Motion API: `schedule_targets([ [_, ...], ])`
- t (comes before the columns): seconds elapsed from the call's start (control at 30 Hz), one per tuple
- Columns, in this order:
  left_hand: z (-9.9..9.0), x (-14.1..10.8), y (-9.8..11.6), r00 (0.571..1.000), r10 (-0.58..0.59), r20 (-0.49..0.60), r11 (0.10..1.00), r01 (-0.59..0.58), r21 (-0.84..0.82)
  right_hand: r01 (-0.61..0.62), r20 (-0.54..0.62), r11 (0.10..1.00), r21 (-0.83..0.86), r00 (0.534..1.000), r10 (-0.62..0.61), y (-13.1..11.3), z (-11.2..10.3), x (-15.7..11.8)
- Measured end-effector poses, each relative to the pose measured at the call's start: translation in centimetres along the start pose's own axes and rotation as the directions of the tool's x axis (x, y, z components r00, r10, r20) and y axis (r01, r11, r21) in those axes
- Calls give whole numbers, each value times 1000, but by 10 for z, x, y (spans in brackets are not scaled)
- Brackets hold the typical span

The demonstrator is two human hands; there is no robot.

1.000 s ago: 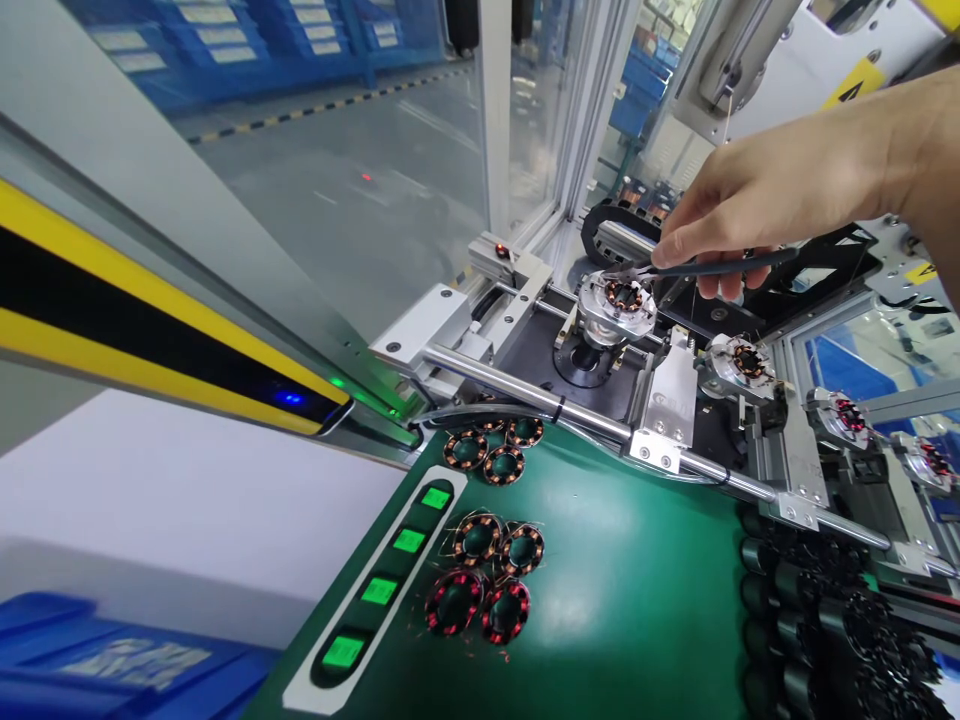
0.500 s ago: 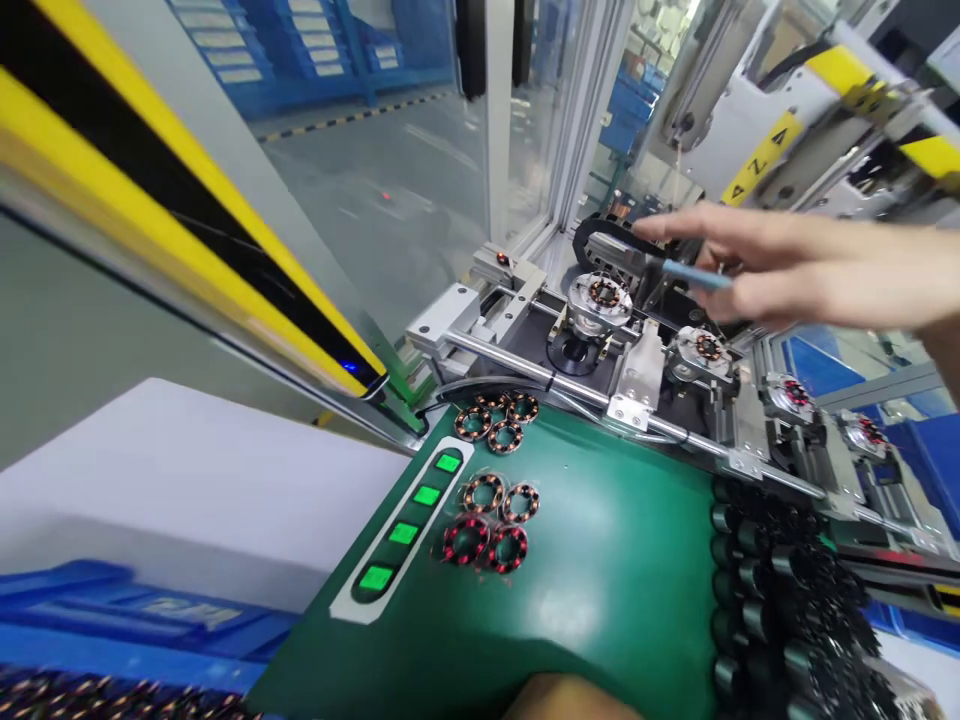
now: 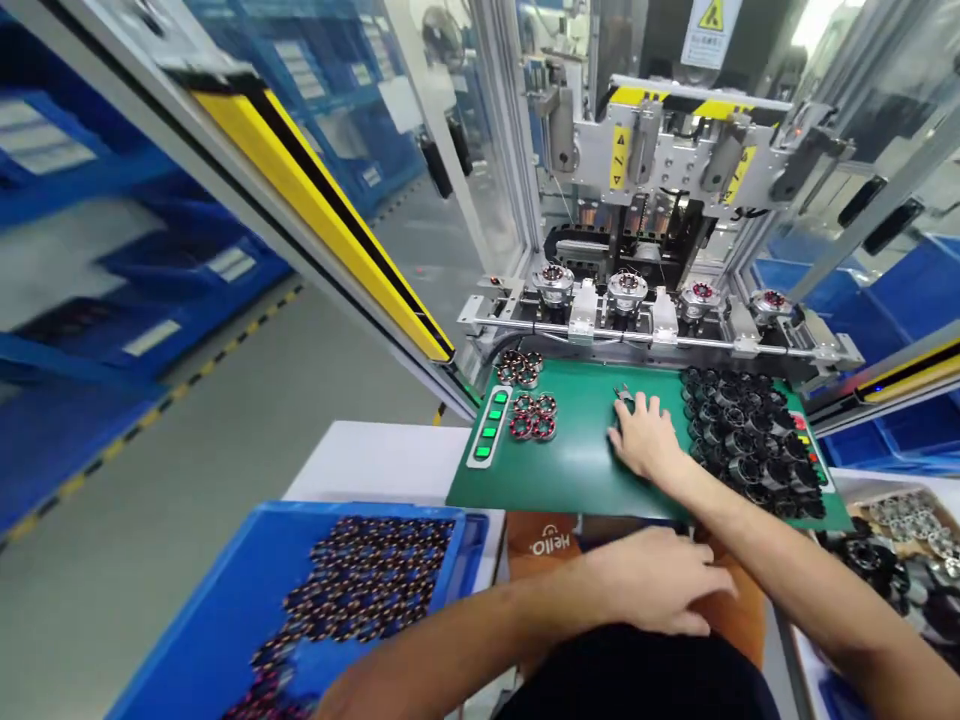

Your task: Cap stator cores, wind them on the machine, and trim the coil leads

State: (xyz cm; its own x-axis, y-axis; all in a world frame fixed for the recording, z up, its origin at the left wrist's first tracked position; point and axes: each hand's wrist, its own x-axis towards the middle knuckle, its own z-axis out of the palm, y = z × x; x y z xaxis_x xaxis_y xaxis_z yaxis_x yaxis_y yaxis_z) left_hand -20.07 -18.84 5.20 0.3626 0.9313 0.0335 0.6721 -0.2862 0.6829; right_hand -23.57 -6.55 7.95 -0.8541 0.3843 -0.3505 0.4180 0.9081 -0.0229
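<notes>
My right hand [image 3: 643, 438] rests on the green work surface [image 3: 581, 470], palm down and fingers apart. A small dark object [image 3: 624, 393], too small to identify, lies at its fingertips. Over my lap, below the near edge of that surface, my left hand [image 3: 664, 580] hovers with spread fingers and holds nothing. Left of my right hand sit copper-wound rings [image 3: 525, 403] and red-wound rings [image 3: 542, 428]. More copper-wound rings [image 3: 517, 368] lie behind them. Black round parts [image 3: 739, 440] stand in rows to the right.
Behind the surface, a machine carries wound rings on metal fixtures [image 3: 627, 290]. A strip of green-lit buttons [image 3: 490, 430] lies at left. A blue bin [image 3: 202, 610] of rings stands lower left, a box of metal parts [image 3: 911, 520] at right. Yellow-black posts [image 3: 337, 230] flank the machine.
The view has turned and pulled back. My right hand has come down from near the machine fixtures to the green surface, without the blue-grey strip showing in it. My left hand is now fully visible.
</notes>
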Motion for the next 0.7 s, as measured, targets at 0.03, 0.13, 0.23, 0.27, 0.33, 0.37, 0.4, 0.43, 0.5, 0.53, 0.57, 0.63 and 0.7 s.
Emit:
schedule_targets([
  [0.03,-24,-22,4,1000,10,-8,1000,-10,-23,17,-14,1000,9,1000,-17,5,-7,1],
  [0.13,-123,-71,2,903,-206,-377,978,180,-103,86,-88,996,34,993,-83,23,-50,15],
  [0.23,-224,-90,-38,620,-344,-705,824,559,89,70,-217,997,34,974,-60,36,-108,53],
  [0.27,-250,-91,-58,544,-376,-750,698,699,157,55,-253,998,34,966,-45,39,-126,69],
  [0.33,-287,-89,-102,483,-419,-769,589,789,174,18,-271,999,32,962,-8,43,-151,100],
  [0.37,-298,-87,-123,477,-442,-760,554,811,187,2,-257,999,32,966,6,44,-159,114],
  [0.4,-305,-85,-142,476,-467,-745,529,825,196,-10,-229,999,30,973,17,45,-164,127],
  [0.43,-309,-84,-160,479,-489,-729,509,835,208,-19,-191,999,28,981,24,45,-167,138],
  [0.5,-312,-83,-189,488,-523,-699,478,847,233,-26,-97,999,27,995,28,45,-168,156],
  [0.53,-313,-83,-201,494,-535,-686,468,849,246,-26,-44,999,27,999,27,44,-168,163],
  [0.57,-313,-83,-211,501,-544,-673,463,848,258,-28,11,999,29,1000,28,43,-169,169],
  [0.63,-316,-83,-230,527,-558,-641,465,838,284,-34,119,999,33,992,30,40,-172,180],
  [0.7,-320,-83,-246,563,-568,-600,484,818,310,-40,207,999,37,978,31,37,-175,188],
])
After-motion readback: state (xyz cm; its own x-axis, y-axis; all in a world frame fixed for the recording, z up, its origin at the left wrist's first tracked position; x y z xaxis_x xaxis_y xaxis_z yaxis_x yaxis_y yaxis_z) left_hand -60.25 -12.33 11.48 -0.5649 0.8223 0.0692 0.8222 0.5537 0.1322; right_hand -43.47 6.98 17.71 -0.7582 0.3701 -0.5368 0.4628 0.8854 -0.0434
